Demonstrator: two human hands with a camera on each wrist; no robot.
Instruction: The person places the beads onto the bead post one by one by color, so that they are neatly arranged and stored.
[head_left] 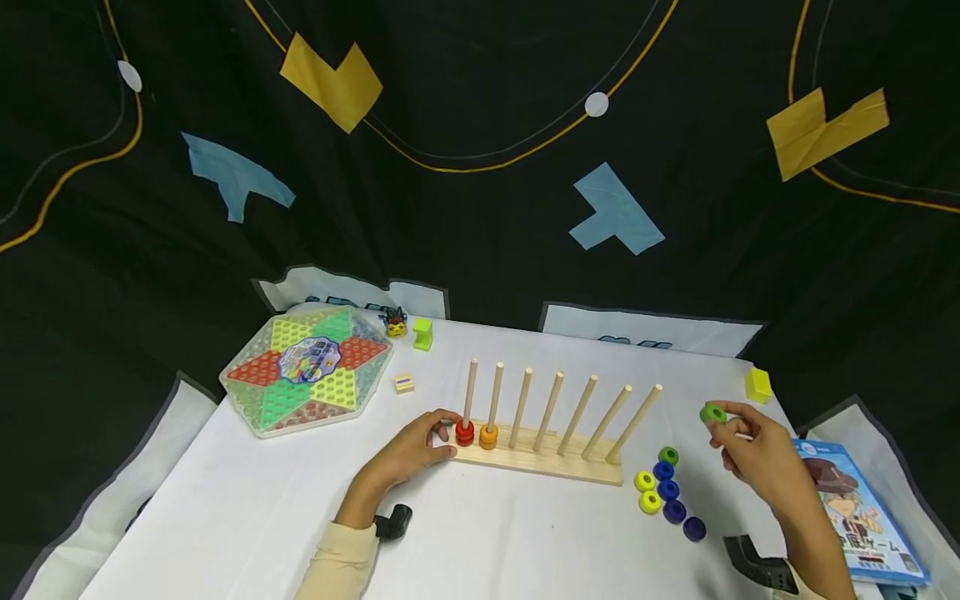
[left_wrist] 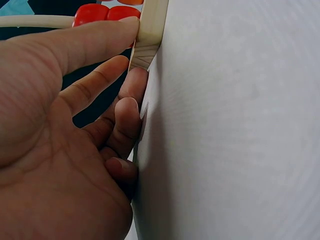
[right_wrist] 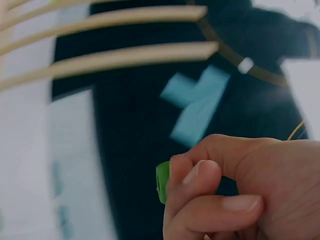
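Note:
A wooden peg board [head_left: 538, 463] with several upright pegs stands on the white table. Red rings [head_left: 464, 433] sit on its leftmost peg and orange rings [head_left: 488, 437] on the one beside it; the other pegs are bare. My left hand [head_left: 408, 450] holds the board's left end, and the left wrist view shows the fingertips [left_wrist: 134, 82] against the wood. Raised at the right, beyond the loose rings, my right hand [head_left: 761, 450] pinches a green ring [head_left: 712, 413] between thumb and fingers. In the right wrist view the green ring [right_wrist: 162, 182] is partly hidden by the fingers.
Loose rings lie right of the board: a green one [head_left: 668, 455], yellow [head_left: 649, 502], blue [head_left: 667, 489] and purple [head_left: 694, 528]. A Chinese checkers board [head_left: 247, 400] lies back left, near small toys [head_left: 423, 334]. A yellow block [head_left: 758, 385] and blue case [head_left: 870, 508] are at right.

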